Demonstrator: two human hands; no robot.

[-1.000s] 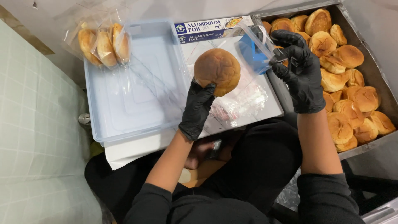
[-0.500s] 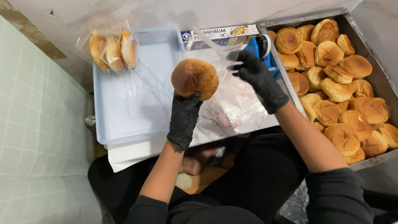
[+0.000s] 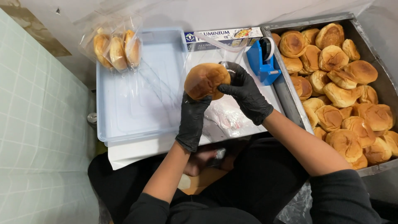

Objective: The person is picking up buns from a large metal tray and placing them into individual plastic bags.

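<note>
- Bun (image 3: pixel 206 80): round and brown, held up above the near right part of the pale blue tray (image 3: pixel 124 120), between both gloved hands.
- Left hand (image 3: pixel 193 120): in a black glove, it grips the bun from below, fingers closed on its underside.
- Right hand (image 3: pixel 246 94): also gloved, it pinches the bun's right edge, where a clear plastic bag (image 3: pixel 219 45) rises behind.
- Right of the tray, just beyond the hands: a blue tape dispenser (image 3: pixel 265 62).
- Further right: a metal pan (image 3: pixel 375 49) full of loose buns.
- Tray's far edge: a foil box (image 3: pixel 224 35).
- Tray's far left corner: bagged buns (image 3: pixel 117 50).
</note>
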